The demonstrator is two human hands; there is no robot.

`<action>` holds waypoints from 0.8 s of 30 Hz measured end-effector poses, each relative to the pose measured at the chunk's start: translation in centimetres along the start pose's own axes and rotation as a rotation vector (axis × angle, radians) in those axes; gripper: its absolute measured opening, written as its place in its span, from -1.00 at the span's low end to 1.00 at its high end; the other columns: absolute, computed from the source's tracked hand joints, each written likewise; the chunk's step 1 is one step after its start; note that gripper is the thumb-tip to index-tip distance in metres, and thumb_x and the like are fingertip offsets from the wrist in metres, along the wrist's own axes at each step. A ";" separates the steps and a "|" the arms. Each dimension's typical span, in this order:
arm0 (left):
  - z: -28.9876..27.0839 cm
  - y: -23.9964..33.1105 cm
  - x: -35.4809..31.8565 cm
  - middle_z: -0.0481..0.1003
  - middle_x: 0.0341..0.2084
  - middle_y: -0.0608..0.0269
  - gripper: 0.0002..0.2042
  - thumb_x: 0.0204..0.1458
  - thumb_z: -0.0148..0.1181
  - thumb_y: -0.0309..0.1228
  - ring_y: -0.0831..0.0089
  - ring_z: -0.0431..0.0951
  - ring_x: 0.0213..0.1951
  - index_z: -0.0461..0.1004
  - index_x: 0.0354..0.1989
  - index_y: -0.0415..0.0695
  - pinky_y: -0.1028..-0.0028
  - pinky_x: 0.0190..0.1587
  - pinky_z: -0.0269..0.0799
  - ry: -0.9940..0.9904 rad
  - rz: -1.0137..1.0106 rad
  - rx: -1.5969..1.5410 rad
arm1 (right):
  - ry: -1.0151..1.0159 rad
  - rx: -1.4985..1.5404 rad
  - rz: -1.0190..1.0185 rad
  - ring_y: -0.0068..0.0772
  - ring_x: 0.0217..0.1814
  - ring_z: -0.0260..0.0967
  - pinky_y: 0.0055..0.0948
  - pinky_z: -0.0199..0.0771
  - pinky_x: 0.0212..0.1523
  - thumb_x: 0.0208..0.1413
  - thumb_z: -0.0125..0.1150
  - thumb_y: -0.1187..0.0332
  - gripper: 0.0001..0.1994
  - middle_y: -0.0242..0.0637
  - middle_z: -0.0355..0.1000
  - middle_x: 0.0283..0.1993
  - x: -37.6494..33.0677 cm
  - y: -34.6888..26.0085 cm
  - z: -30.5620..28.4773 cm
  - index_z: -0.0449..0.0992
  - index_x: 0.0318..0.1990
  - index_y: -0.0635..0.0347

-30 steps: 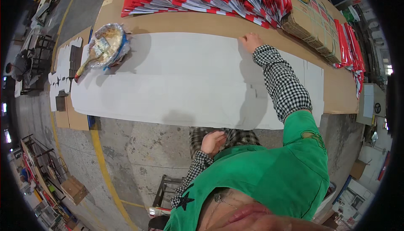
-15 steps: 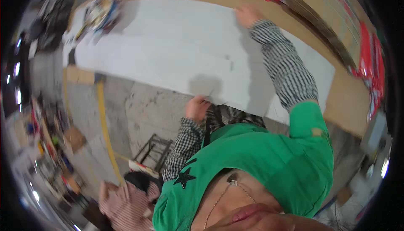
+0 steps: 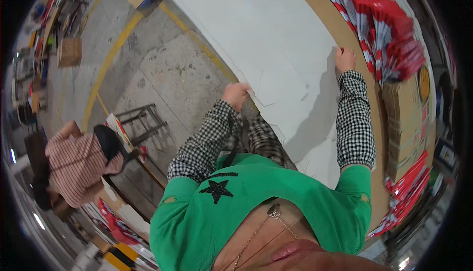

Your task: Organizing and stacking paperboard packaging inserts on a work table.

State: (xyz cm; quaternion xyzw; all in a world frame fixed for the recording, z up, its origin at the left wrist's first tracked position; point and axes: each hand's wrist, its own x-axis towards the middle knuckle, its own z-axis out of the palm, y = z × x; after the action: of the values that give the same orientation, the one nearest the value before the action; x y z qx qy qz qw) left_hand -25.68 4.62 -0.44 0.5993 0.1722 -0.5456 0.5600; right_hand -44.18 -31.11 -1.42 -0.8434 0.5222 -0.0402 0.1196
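Observation:
A long white sheet (image 3: pixel 276 34) lies over the brown cardboard table top (image 3: pixel 370 187), running away from me. My left hand (image 3: pixel 236 96) is closed at the sheet's near left edge, its fingers pinched on the rim. On the opposite long edge, my right hand (image 3: pixel 346 60) is closed too, thumb and fingers at the border between sheet and cardboard. Small dark marks or creases show on the white surface between my hands. Both forearms wear black-and-white checked sleeves.
Folded red-and-white packaging (image 3: pixel 377 24) is piled along the table's right side, beside a taped cardboard box (image 3: pixel 401 123). More red packaging (image 3: pixel 406 192) lies nearer. At left, a person in a striped top (image 3: pixel 76 167) is near a metal frame (image 3: pixel 143 120). Yellow lines (image 3: pixel 106 73) cross the floor.
The view has turned, so the sheet now stretches ahead instead of across. The tangled bundle on its far left end is out of view. Both hands remain at the sheet's opposite edges.

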 end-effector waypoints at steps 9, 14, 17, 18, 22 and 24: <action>1.6 1.6 -2.0 0.27 -0.26 0.04 -0.63 -0.18 0.08 -0.48 0.28 0.27 -0.24 0.24 -0.16 -0.37 0.32 -0.16 0.20 0.052 0.001 0.094 | 0.216 -0.176 0.097 0.01 -0.06 0.26 -0.08 0.24 -0.06 0.04 -0.06 0.07 -0.57 0.10 0.34 -0.15 -1.2 -8.7 -2.6 0.43 -0.25 0.35; 3.2 0.8 -1.6 0.24 -0.23 0.09 -0.55 -0.28 0.09 -0.51 0.29 0.17 -0.12 0.22 -0.12 -0.38 0.38 0.00 0.08 0.133 -0.017 -0.123 | -0.104 0.189 -0.342 0.00 -0.14 0.23 -0.14 0.22 -0.13 0.01 0.01 0.11 -0.64 0.06 0.33 -0.30 -6.4 -18.4 -0.3 0.42 -0.36 0.32; 4.8 1.9 -2.8 0.16 -0.07 -0.05 -0.39 -0.35 0.06 -0.57 0.15 0.12 0.01 0.08 0.01 -0.43 0.37 0.09 -0.04 0.152 -0.056 -0.088 | 0.064 0.066 -0.340 -0.02 -0.09 0.18 -0.16 0.19 -0.09 -0.01 0.05 0.10 -0.61 0.01 0.30 -0.20 -10.0 -21.0 0.1 0.38 -0.26 0.34; 5.4 2.0 -2.9 0.12 -0.02 -0.10 -0.34 -0.36 0.05 -0.58 0.11 0.11 0.05 0.02 0.05 -0.43 0.36 0.11 -0.07 0.259 -0.062 -0.061 | 0.072 0.049 -0.333 -0.03 -0.08 0.17 -0.18 0.19 -0.08 -0.01 0.07 0.09 -0.58 -0.01 0.28 -0.17 -10.0 -20.8 0.2 0.37 -0.23 0.34; 5.0 2.1 -3.2 0.08 0.03 -0.14 -0.28 -0.36 0.05 -0.58 0.09 0.08 0.10 -0.05 0.11 -0.39 0.32 0.12 -0.04 0.179 -0.134 -0.076 | 0.019 0.203 -0.243 -0.07 -0.09 0.16 -0.24 0.19 -0.07 -0.04 0.11 0.07 -0.54 -0.03 0.27 -0.19 -8.5 -20.2 -0.6 0.35 -0.20 0.36; 4.8 0.9 -2.1 0.10 0.01 -0.11 -0.30 -0.35 0.05 -0.58 0.10 0.11 0.07 -0.03 0.10 -0.38 0.31 0.10 -0.01 0.170 -0.109 -0.078 | -0.041 0.259 -0.183 -0.08 -0.09 0.16 -0.26 0.19 -0.08 -0.05 0.12 0.07 -0.54 -0.02 0.27 -0.18 -7.8 -20.6 -1.1 0.36 -0.21 0.37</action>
State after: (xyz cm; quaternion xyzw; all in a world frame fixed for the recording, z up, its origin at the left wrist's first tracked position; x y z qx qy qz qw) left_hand -27.86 1.10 2.89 0.6111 0.2724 -0.5152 0.5357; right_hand -29.96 -15.60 5.13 -0.8657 0.4309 -0.1008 0.2339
